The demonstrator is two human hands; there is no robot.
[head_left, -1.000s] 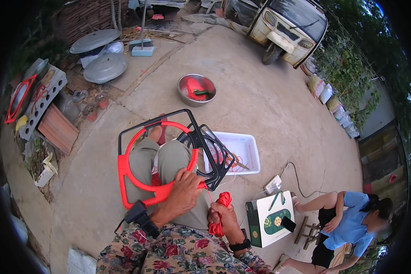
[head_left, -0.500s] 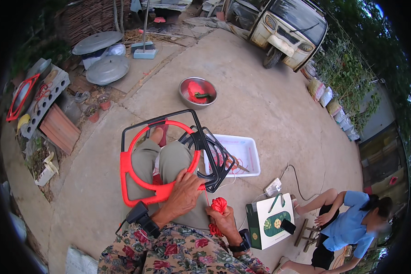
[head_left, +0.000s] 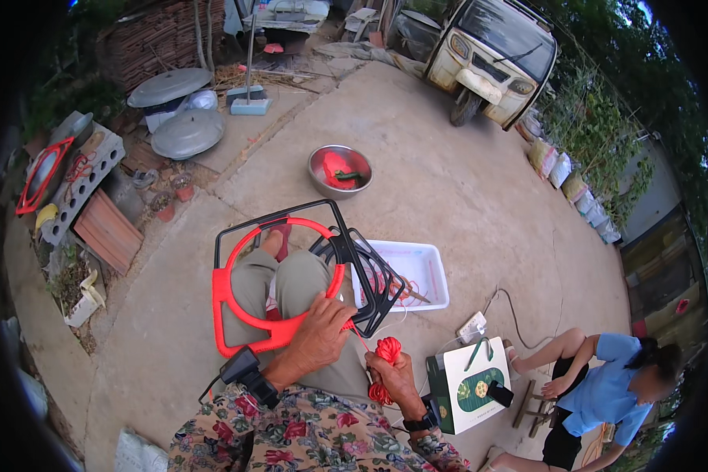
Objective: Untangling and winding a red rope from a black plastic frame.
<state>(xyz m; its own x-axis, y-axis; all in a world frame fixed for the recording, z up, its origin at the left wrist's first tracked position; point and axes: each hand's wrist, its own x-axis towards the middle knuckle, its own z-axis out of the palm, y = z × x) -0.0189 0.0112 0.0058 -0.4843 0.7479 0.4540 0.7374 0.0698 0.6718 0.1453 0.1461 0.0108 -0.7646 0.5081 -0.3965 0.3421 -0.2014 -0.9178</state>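
Observation:
A square frame with a ring inside rests across my lap. Red cord covers its left side, lower edge and most of the ring, while the top bar is bare black. My left hand is closed on its lower right edge, where the wrapping ends. From there a short strand of red cord runs to my right hand. That hand is wrapped round a bundle of red cord, which bulges out above and below the fingers. Just beyond the right side of the frame are several bare black frames.
A white tray holds scissors and cord scraps. Farther off is a metal bowl. A paper bag with a phone and a power strip with a cable lie right. A person in blue sits beyond.
My right hand and the cord bundle have moved slightly right, away from the frame. My left hand keeps its place on the edge. The whole view has shifted a little.

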